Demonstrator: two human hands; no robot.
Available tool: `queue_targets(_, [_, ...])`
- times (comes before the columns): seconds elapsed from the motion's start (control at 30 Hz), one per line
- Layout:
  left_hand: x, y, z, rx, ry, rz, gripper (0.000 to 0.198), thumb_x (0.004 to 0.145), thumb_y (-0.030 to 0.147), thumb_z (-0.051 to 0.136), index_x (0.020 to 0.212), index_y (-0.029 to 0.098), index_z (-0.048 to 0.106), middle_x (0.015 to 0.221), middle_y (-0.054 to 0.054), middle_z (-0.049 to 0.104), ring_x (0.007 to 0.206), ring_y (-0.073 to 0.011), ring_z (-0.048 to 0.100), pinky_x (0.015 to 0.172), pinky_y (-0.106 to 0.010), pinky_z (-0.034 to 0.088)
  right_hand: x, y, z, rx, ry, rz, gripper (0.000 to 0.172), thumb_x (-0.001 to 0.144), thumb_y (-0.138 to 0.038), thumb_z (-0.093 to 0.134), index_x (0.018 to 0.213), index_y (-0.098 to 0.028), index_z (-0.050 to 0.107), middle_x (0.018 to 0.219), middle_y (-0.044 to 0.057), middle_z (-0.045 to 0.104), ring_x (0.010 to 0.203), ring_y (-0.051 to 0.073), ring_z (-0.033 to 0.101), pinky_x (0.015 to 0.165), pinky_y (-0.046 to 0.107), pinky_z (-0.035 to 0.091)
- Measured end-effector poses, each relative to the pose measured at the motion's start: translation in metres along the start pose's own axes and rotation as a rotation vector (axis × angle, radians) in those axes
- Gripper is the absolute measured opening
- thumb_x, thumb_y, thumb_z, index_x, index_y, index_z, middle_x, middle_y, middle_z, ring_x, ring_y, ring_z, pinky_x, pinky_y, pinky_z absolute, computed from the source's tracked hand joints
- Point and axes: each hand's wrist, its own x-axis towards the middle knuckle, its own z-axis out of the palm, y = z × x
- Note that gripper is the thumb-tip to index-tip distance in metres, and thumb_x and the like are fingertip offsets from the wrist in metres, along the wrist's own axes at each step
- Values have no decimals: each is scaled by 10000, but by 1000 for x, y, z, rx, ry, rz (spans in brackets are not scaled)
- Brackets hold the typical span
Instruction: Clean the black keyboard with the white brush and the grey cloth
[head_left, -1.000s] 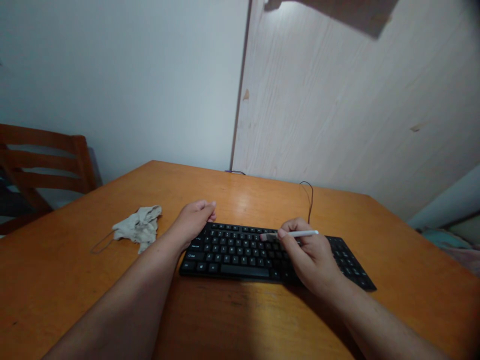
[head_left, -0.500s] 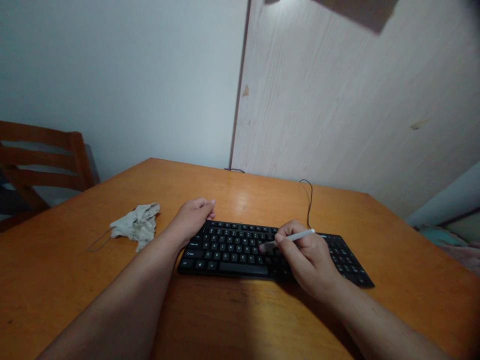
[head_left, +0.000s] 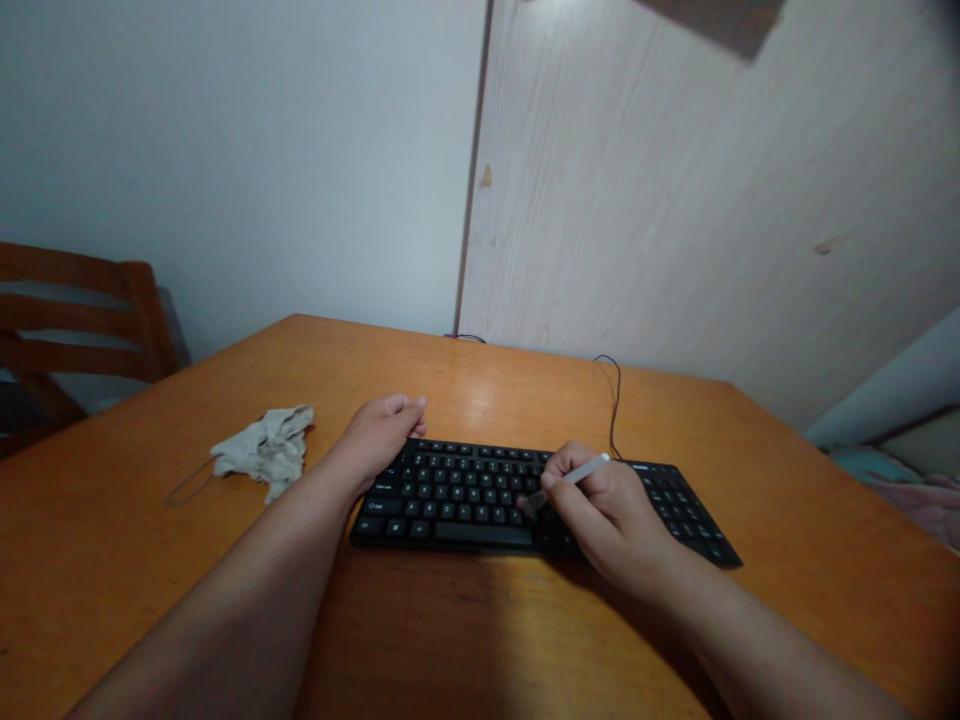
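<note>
The right hand (head_left: 611, 515) grasps a slim, white-handled brush (head_left: 587, 469) over the black rectangular plastic keyboard (head_left: 480, 508) on the orange-brown wooden table (head_left: 420, 630). Brush axis: diagonal, head pointing left and toward the person. Keyboard axis: left to right. Left hand (head_left: 382, 430): curled at the keyboard's left end; grip cannot be determined.

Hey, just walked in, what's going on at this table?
A person's right hand holds what looks like a slim white-handled brush, its blurred tip down at the keys of a black computer keyboard. The left hand, fingers curled, is at the keyboard's left end. A crumpled pale cloth lies farther left on the wooden table.
</note>
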Motion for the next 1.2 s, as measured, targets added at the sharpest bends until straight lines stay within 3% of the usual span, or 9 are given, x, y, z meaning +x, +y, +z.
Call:
queue_targets(0.67, [1,-2,0,3,-4,26,386,808,565,619,676,204,592,648,-27,632,580,-170,525,577,-289,376,-3,-2,-2,55,-49,-9,193,1007,-256,490,833,-219,563,709,1,715,657,158,673,661,296,480])
queue_targets(0.83, [1,-2,0,6,-13,22,380,810,558,611,667,207,584,642,-19,623,574,-165,515,583,-289,374,-3,-4,4,91,24,-12,177,1019,-303,497,893,-220,591,827,40,746,761,185,690,691,309,483])
queue_targets(1.03, [1,-2,1,-4,1,18,365,800,547,627,670,207,596,659,-28,639,599,-177,539,581,-288,382,-5,-6,5,13,-66,-52,217,1012,-277,496,820,-220,579,743,15,703,687,168,649,660,299,455])
queue_targets(1.2, [1,-1,1,1,6,5,365,800,548,620,671,207,593,652,-24,634,591,-173,528,581,-286,373,-5,-6,6,35,-9,-28,183,1012,-294,508,862,-220,583,790,24,716,728,178,666,668,299,461])
